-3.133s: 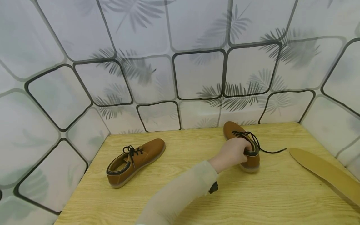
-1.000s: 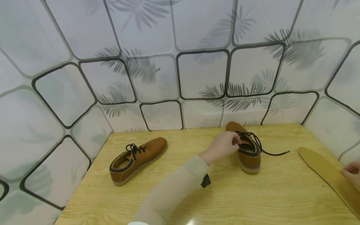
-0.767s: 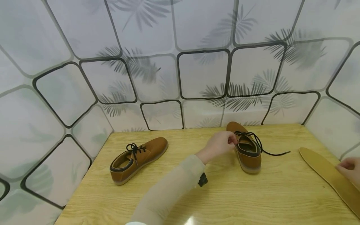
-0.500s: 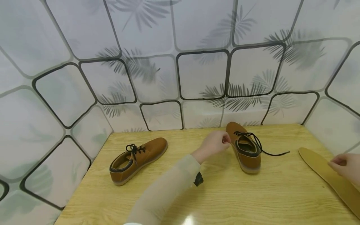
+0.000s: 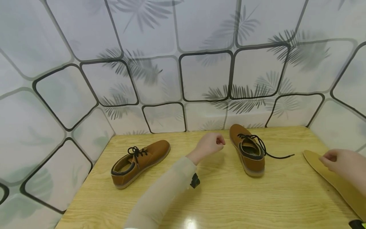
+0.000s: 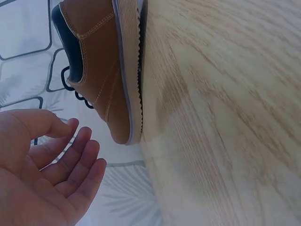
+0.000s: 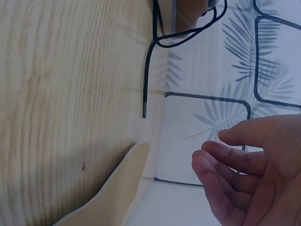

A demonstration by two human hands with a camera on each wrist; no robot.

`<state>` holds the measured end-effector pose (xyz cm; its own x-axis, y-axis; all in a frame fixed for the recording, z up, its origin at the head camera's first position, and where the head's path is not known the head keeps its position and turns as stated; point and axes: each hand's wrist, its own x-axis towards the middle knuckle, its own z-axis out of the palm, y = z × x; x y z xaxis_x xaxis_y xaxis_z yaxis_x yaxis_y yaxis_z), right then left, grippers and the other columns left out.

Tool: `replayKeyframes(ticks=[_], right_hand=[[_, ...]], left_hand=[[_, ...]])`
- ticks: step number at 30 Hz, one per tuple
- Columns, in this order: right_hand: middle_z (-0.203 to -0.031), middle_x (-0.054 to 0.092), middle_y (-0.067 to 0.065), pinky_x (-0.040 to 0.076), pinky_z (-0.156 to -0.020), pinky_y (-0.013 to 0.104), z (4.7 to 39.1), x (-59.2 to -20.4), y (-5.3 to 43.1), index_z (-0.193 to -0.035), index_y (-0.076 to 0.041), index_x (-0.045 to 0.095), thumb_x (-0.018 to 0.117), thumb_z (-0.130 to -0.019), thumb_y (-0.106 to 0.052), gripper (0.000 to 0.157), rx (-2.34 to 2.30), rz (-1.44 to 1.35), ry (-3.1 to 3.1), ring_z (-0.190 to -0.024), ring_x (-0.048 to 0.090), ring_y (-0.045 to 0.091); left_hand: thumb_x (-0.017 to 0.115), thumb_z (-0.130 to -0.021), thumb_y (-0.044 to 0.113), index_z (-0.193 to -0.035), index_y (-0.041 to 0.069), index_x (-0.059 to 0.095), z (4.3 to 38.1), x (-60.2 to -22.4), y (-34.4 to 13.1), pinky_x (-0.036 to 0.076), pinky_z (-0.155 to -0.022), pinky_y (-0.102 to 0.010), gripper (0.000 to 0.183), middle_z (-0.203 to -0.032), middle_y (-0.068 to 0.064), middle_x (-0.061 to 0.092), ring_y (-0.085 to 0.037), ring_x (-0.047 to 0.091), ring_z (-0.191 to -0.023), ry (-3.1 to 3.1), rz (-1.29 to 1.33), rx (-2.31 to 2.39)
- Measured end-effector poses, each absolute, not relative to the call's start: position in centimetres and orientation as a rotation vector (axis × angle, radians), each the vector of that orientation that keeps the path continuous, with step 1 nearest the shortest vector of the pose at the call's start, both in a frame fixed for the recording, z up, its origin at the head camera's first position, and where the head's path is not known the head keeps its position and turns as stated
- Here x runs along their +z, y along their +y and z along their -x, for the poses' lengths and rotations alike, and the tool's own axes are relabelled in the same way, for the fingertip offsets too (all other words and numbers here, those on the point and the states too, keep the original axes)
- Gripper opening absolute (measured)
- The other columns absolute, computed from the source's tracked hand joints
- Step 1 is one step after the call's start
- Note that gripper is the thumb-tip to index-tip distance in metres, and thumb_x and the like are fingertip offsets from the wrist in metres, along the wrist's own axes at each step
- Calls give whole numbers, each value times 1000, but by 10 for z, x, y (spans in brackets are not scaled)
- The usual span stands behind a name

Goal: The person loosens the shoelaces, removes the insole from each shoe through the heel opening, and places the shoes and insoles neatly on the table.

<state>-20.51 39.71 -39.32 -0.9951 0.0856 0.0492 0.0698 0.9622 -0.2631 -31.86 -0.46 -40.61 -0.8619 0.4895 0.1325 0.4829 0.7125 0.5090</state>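
My left hand (image 5: 208,143) hovers above the table with its fingers loosely curled and nothing between them. Just right of it stands a brown leather shoe (image 5: 243,152) with a dark collar, toe toward the wall. Its black lace (image 5: 278,157) trails loose to the right. The left wrist view shows the gap between the hand (image 6: 56,160) and the shoe's side (image 6: 101,70). At the far right, my right hand (image 5: 344,163) hangs loosely curled over a tan insole (image 5: 323,165). In the right wrist view that hand (image 7: 244,174) holds nothing and stays apart from the insole (image 7: 117,188).
A matching brown shoe (image 5: 140,163), its lace tied in a bow, stands on the left of the wood-grain table (image 5: 228,203). Patterned sheets (image 5: 204,76) rise behind the table and on both sides.
My left hand has come out of the right-hand shoe and drawn away to the left. My right hand has entered from the right edge and moved inward over the insole.
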Motion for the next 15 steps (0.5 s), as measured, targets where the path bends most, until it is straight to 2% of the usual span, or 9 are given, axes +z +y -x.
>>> replayKeyframes(ticks=[7,10,15], right_hand=[[-76,64,17,42,-51,36,215,-387,380,-91,9,63,61,-90,-25,34,382,119,-3076,-59,55,21],[-83,65,22,44,-55,39,217,-386,372,-94,10,63,62,-90,-27,37,389,85,-3048,-64,58,27],[-85,67,21,45,-59,44,222,-385,361,-95,7,66,61,-90,-30,37,401,-2,-3027,-73,61,36]], left_hand=[[63,-84,11,-89,19,68,324,-407,-21,45,-67,-18,11,-86,7,64,-5,56,-77,2880,-767,874],[62,-84,10,-89,18,68,326,-406,-28,45,-67,-19,11,-86,7,64,-6,56,-76,2881,-748,889],[62,-85,10,-93,15,70,327,-407,-41,46,-67,-21,12,-86,6,64,-8,56,-76,2883,-733,879]])
